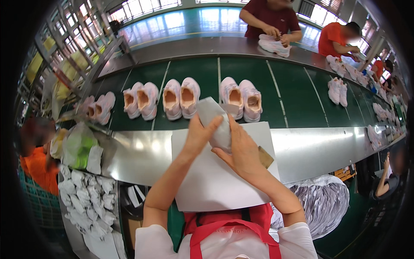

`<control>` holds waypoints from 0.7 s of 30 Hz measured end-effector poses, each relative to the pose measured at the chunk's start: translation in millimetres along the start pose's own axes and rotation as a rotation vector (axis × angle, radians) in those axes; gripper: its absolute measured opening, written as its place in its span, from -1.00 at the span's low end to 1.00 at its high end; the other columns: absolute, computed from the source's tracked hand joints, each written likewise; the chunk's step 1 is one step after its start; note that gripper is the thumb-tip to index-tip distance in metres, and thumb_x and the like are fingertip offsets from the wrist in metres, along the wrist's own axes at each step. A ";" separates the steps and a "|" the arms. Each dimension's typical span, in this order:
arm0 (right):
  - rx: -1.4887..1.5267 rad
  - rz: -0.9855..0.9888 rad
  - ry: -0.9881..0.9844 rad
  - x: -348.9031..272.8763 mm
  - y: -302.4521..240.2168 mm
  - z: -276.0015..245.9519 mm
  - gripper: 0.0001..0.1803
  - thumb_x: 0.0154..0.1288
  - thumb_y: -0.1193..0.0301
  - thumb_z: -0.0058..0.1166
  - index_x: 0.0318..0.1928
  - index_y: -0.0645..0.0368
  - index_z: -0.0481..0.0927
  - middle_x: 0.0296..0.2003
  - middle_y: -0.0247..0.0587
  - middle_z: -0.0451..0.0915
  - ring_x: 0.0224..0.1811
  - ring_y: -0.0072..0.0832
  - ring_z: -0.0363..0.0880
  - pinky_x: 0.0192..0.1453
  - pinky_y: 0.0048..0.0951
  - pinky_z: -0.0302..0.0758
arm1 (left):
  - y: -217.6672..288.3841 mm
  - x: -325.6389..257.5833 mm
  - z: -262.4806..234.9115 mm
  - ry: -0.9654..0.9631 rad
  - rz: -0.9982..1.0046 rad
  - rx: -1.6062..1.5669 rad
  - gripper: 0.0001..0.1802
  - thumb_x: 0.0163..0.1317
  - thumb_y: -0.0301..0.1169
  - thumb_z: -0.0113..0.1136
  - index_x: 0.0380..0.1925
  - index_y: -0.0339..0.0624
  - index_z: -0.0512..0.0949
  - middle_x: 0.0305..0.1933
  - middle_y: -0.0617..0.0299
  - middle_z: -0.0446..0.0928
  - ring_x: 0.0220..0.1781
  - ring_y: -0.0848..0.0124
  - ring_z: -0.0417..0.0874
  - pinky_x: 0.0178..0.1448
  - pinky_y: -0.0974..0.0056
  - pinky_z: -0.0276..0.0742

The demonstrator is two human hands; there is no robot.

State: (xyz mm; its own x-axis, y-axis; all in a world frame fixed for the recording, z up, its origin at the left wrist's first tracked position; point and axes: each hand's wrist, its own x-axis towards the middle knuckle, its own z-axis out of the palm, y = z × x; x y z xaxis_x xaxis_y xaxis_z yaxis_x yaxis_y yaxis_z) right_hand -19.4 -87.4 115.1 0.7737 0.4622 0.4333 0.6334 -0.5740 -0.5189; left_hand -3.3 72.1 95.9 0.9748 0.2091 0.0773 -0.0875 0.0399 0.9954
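Between my two hands is a folded piece of pale grey-white paper [210, 110], raised above a large white sheet or stack of sheets [217, 183]. My left hand [200, 134] grips the paper's left side, its thumb laid across the front. On the right side, my right hand [245, 149] is closed around the lower part, fingers pointing up along it. The paper's top end overlaps my view of a pair of pink-white sneakers [252, 103] on the green conveyor belt [297, 114]. A small brown piece [265, 158] shows beside my right hand.
More sneaker pairs [181, 97] line the belt, left and right. Crumpled white paper wads [86, 196] fill a bin at lower left, near a green-and-clear plastic bag [79, 149]. A large bundle of thin sheets [325, 205] sits at lower right. A co-worker [271, 19] handles shoes across the belt.
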 end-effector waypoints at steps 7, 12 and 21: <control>0.568 0.266 -0.369 13.3 15.9 -9.4 -0.20 -0.05 0.30 0.19 0.22 0.30 0.17 -0.06 0.15 0.47 -0.12 -0.06 0.57 -0.04 -0.25 0.48 | 10.6 11.2 32.5 0.004 -0.067 -0.478 -0.42 0.10 -0.08 0.27 -0.02 -0.27 0.43 -0.14 0.16 0.52 0.06 0.30 0.55 0.09 0.26 0.46; 0.570 0.303 -0.259 17.1 28.2 -9.1 -0.28 0.03 0.26 0.19 0.17 0.29 0.23 0.00 0.18 0.44 0.03 -0.10 0.50 0.04 -0.27 0.44 | 7.2 29.2 21.5 -0.084 -0.140 -0.540 -0.70 0.14 -0.18 0.27 -0.36 -0.17 0.47 -0.51 0.30 0.45 -0.18 0.30 0.64 -0.01 0.22 0.57; -0.016 0.258 0.046 12.3 63.9 -1.3 -0.62 0.08 0.35 0.16 -0.09 0.14 0.39 -0.49 0.03 0.57 -0.47 -0.05 0.59 -0.36 -0.23 0.51 | -54.3 87.5 48.7 -0.063 -0.208 -0.655 -0.50 0.34 0.05 -0.16 -0.25 -0.21 0.46 -0.28 0.12 0.55 -0.19 0.30 0.58 -0.02 0.22 0.48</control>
State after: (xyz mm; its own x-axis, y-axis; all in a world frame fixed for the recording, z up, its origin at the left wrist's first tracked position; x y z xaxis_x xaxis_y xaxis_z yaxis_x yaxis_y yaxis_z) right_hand 30.5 -119.2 88.2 0.9082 0.2682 0.3213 0.4148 -0.6796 -0.6051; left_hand 96.7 40.6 51.3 0.9931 0.0768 -0.0884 0.0159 0.6593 0.7517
